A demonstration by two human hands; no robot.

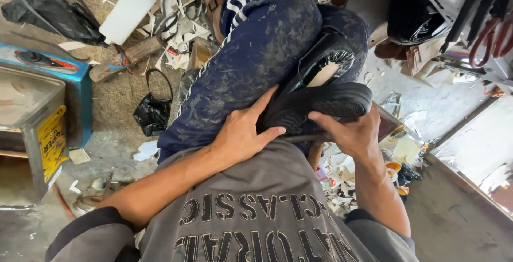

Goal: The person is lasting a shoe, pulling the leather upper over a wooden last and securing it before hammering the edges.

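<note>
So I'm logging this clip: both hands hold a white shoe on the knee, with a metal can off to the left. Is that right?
Not quite: the shoe is black, not white, as the head view shows. The rest holds: left hand and right hand both grip it on the knee, with the metal can off to the left.

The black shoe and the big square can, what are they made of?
The black shoe looks like smooth leather or a look-alike, with a dull shine; which one is unclear. The square can looks like thin metal: grey, shiny top, sharp folded edges, yellow printed side.
</note>
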